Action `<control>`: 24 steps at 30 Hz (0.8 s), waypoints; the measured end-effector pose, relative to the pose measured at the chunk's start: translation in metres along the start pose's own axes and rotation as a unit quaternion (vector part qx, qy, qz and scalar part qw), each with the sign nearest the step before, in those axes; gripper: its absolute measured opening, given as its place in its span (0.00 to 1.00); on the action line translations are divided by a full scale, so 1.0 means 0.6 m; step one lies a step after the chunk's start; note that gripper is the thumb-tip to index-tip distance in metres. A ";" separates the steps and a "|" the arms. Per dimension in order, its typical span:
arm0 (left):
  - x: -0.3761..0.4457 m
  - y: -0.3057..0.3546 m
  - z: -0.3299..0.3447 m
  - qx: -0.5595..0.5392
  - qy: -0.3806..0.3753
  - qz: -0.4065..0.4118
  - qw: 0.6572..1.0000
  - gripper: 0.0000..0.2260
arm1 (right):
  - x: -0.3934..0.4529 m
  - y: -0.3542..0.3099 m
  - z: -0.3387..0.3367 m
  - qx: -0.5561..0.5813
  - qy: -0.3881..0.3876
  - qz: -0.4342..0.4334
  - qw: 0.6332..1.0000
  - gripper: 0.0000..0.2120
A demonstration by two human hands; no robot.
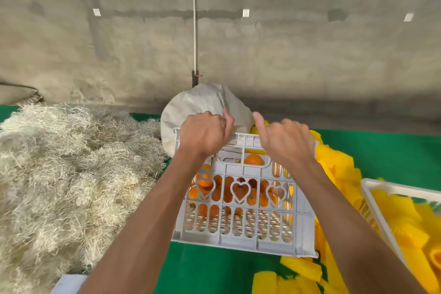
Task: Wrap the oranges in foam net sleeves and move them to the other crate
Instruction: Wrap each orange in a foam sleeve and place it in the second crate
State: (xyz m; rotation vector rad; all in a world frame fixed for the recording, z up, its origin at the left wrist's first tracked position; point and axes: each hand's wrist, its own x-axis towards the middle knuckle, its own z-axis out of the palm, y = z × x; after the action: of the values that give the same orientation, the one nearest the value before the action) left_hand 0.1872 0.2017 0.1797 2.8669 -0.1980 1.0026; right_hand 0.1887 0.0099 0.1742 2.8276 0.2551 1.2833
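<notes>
Head view: both hands on the far rim of the white crate (pixel 241 243)
Left hand (pixel 202 133) and right hand (pixel 285 142) curl over it; oranges (pixel 253 159) lie beneath the knuckles, sleeves (pixel 338 167) right; grip should stay even, tilt slow

Two hands are seen, the left hand (pixel 202 135) and the right hand (pixel 285 141). Two white crates are counted: a slotted crate (pixel 241 219) at centre and a second crate (pixel 379 200) at the right edge. Three heart cut-outs (pixel 239 190) are made out. One white sack (pixel 202 102) is noted. Oranges (pixel 253 159) and yellow foam sleeves (pixel 338 169) cannot be counted exactly.
</notes>
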 end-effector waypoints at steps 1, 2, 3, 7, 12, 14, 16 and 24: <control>-0.004 0.001 -0.002 0.003 -0.007 -0.003 1.000 0.28 | -0.004 -0.001 -0.001 -0.002 0.002 0.000 1.000 0.37; -0.009 0.002 -0.004 0.004 -0.011 -0.007 1.000 0.27 | -0.009 -0.002 -0.001 -0.003 0.001 -0.001 1.000 0.38; -0.016 0.003 -0.008 0.004 -0.012 -0.011 1.000 0.27 | -0.015 -0.002 -0.003 -0.005 -0.002 -0.003 1.000 0.38; -0.058 0.014 -0.026 0.004 -0.015 -0.013 1.000 0.27 | -0.054 -0.006 -0.021 -0.011 -0.024 -0.016 1.000 0.39; -0.165 0.027 -0.055 -0.004 0.013 0.002 1.000 0.25 | -0.149 -0.025 -0.070 0.022 -0.040 -0.018 0.999 0.38; -0.226 0.031 -0.060 0.004 0.000 0.020 1.000 0.26 | -0.206 -0.034 -0.091 0.033 -0.067 -0.049 0.996 0.40; -0.298 0.034 -0.063 -0.017 -0.016 0.027 0.999 0.25 | -0.275 -0.043 -0.104 0.025 -0.132 -0.106 0.985 0.49; -0.507 0.015 -0.037 -0.081 -0.039 0.038 0.995 0.23 | -0.477 -0.102 -0.133 0.085 -0.166 -0.071 0.980 0.34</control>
State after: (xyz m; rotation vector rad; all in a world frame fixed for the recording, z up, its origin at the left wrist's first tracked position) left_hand -0.0639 0.2233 0.0071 2.7714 -0.3795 0.8450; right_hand -0.0648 0.0209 0.0083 3.0362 0.5651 0.7796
